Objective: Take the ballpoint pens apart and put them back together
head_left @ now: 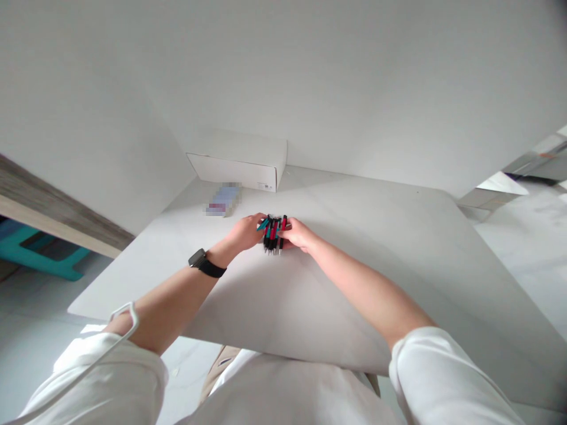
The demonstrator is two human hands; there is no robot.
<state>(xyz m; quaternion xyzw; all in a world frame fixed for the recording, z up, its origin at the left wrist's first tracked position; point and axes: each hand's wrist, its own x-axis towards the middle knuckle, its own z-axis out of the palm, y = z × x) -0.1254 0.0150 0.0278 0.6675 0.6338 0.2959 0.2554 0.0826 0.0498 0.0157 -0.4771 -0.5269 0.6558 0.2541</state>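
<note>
A bunch of several pens (273,233), black, red and one teal, lies on the white table (354,260), pressed together between both hands. My left hand (245,231) closes on the bunch from the left, fingers curled round the teal pen. A black watch sits on that wrist. My right hand (297,234) holds the bunch from the right with fingers curled against the red pen. The pen tips point toward me.
A white cardboard box (239,159) stands at the table's far edge against the wall. A small blurred bluish object (222,200) lies in front of it, left of the pens. A wooden shelf edge (53,218) and teal furniture (39,251) are at the left.
</note>
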